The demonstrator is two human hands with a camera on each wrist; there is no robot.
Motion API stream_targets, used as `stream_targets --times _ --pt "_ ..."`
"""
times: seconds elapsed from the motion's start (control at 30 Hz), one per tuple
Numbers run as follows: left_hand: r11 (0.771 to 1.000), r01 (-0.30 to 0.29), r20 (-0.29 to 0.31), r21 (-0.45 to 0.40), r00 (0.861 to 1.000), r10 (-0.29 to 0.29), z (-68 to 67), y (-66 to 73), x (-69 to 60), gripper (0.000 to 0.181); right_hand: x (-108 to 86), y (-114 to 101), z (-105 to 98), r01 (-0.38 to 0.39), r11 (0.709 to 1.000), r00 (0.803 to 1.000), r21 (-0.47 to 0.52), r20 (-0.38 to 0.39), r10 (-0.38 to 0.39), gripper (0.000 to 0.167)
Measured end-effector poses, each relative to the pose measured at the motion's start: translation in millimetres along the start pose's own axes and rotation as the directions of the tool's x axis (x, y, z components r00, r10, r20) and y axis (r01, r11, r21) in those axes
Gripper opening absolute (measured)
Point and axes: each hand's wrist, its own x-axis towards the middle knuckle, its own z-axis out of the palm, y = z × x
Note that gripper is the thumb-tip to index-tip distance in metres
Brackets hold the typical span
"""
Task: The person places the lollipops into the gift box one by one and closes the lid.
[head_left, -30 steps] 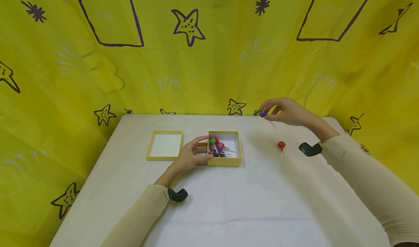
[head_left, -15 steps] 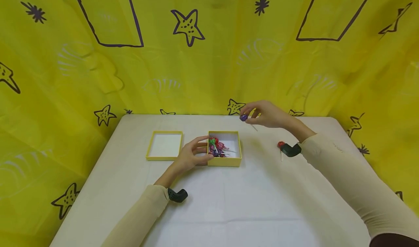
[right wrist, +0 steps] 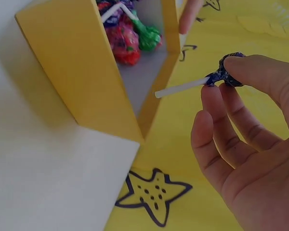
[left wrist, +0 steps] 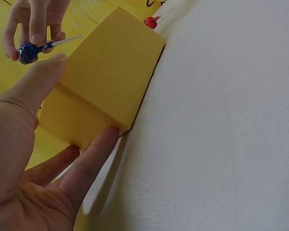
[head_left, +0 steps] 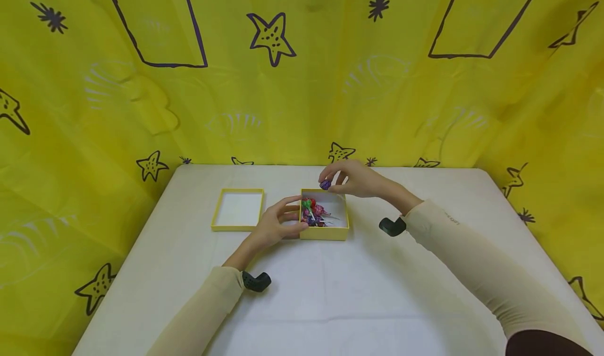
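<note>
Between the thumb and fingers of my right hand [head_left: 356, 179] is a purple-wrapped lollipop [head_left: 325, 184], just above the far rim of an open yellow box [head_left: 325, 233]. Its white stick points toward the box in the right wrist view. Inside the box, several wrapped lollipops [head_left: 313, 213], green, red, pink and purple, are heaped at the left side. My left hand [head_left: 271, 224] rests against the box's left wall with spread, fairly straight fingers; its thumb [left wrist: 36, 84] touches the near left corner. A red lollipop [left wrist: 151, 22] lies on the table beyond the box, hidden in the head view.
To the left of the box lies a shallow yellow-rimmed lid [head_left: 237, 228], its white inside up. Both stand on a white-covered table [head_left: 330, 288]. A yellow curtain [head_left: 302, 99] with drawn starfish hangs right behind the table's far edge.
My right hand has carried the purple lollipop leftward and lower, from the right of the table to above the box. My left hand and the box stay in place.
</note>
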Motion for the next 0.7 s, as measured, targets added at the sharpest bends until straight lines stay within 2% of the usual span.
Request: stream_targets --times 0.13,0.4,0.6,0.7 --pt "1.000 -0.011 0.009 -0.015 1.000 0.011 1.1 -0.3 -0.4 0.072 2.7 2 15 -0.021 0.999 0.999 0.029 0.026 0.020 0.025" --pt "0.999 -0.037 0.009 0.009 0.999 0.037 0.9 0.6 -0.4 0.072 5.6 11 40 -0.030 0.998 0.999 0.064 0.039 0.027 0.025" --pt "0.998 -0.056 0.017 0.021 0.998 0.055 -0.5 -0.1 0.1 0.071 8.2 13 55 -0.036 0.999 0.997 0.041 0.067 0.033 0.024" --pt "0.999 -0.043 0.024 0.000 0.999 0.043 -0.5 0.2 -0.3 0.071 9.4 14 61 -0.021 0.999 0.996 0.026 0.082 0.018 0.023"
